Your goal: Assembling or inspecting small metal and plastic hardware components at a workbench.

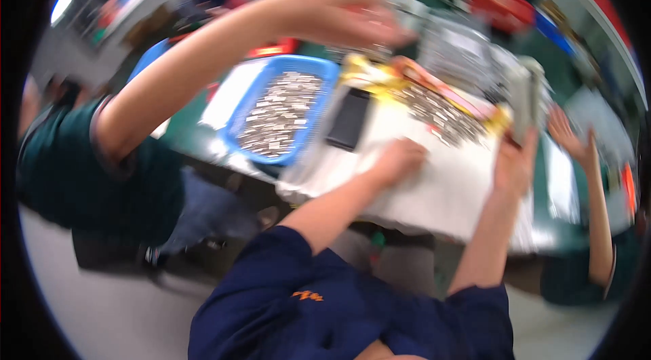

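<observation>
My left hand (401,161) rests on a white cloth (441,187) with its fingers curled in; what they hold, if anything, is hidden. To its upper right lies a loose pile of small metal pieces (444,114). My right hand (513,165) is raised at the cloth's right side, its fingers bent round something dark and small that blur keeps me from naming. Just beyond its fingertips is a long pale grey object (523,99). A black phone-like slab (349,118) lies left of the pile.
A blue basket (234,131) full of similar metal pieces stands on the left. Another person's arm (203,55) reaches across above it, and a co-worker's hand (568,135) is at the right. Yellow and orange wrapping (441,85), clear plastic bags (454,45) and a red bin (502,6) lie farther back.
</observation>
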